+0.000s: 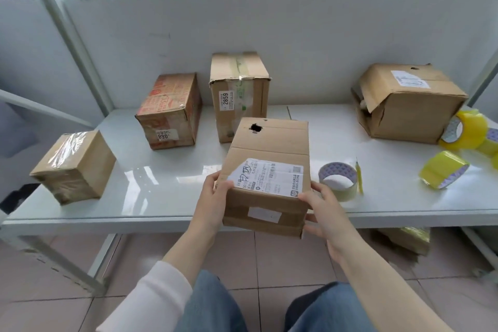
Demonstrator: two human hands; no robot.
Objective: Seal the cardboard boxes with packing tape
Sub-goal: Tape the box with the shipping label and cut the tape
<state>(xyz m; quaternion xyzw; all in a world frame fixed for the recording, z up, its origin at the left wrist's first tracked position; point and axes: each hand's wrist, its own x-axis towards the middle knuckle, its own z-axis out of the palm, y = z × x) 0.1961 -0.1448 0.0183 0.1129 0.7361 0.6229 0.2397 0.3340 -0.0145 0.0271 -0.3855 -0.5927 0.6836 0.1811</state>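
Observation:
A brown cardboard box with a white shipping label and a small hole in its top sits at the front edge of the white shelf. My left hand grips its left near corner. Its right near corner is held by my right hand. A nearly spent tape roll stands just right of the box, its loose end sticking up. Yellow tape rolls lie further right: one flat, another upright.
Several other boxes stand on the shelf: a tape-wrapped one at left, a red-printed one, a tall one at the back, and a torn one at right. Shelf posts rise on both sides. Another box lies on the floor.

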